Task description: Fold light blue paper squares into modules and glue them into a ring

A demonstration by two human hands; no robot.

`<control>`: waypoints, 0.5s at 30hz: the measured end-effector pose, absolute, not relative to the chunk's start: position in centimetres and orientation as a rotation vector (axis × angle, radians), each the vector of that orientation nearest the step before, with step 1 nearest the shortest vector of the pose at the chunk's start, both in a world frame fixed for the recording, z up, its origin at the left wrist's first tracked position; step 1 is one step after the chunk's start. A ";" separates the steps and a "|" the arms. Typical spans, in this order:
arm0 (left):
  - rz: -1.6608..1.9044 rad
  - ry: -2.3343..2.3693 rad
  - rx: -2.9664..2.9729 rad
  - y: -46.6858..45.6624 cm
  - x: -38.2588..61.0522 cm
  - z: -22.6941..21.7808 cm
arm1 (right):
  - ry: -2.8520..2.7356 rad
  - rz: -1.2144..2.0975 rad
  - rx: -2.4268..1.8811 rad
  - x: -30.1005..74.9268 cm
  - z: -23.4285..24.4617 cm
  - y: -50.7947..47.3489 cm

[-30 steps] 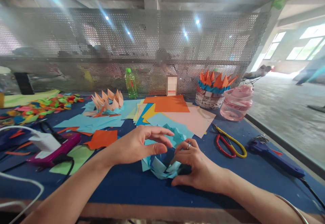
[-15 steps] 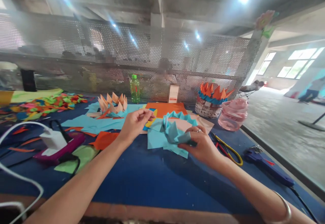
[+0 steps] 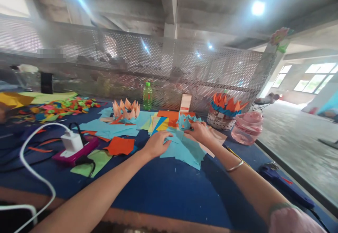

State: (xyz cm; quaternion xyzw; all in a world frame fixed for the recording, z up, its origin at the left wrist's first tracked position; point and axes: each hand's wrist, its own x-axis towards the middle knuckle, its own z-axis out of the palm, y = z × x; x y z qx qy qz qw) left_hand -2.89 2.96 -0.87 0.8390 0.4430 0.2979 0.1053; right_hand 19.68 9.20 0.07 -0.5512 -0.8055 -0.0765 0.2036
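A light blue folded-paper ring with pointed tips point(image 3: 186, 121) is at the back of the table. My right hand point(image 3: 200, 133) has its fingers closed on the ring's near right side, hiding part of it. Beneath and in front lie loose light blue paper sheets point(image 3: 182, 150). At their left edge rests my left hand point(image 3: 158, 144), its fingers stretched over the paper and the thumb apart. A peach folded-paper ring point(image 3: 126, 110) stands on more blue sheets further left.
Right of my hands are a basket with orange and blue points point(image 3: 221, 116), a pink water container point(image 3: 246, 129) and a blue glue gun point(image 3: 287, 183). Leftward sit a purple power strip point(image 3: 79, 152) and paper scraps point(image 3: 60, 108). A green bottle point(image 3: 148, 97) stands behind.
My right hand has carried the blue paper ring away from me to the back. My left hand has come down from above onto the blue sheets. The view has shifted left.
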 end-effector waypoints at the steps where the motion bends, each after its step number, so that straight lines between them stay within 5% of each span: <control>1: 0.857 1.280 2.518 3.3 -3.0 -1.1 | -2.243 -0.205 -1.559 19.8 -0.2 9.4; 15: 0.534 1.449 2.643 5.2 -2.6 -2.7 | -2.123 -0.115 -1.593 21.8 -0.7 8.4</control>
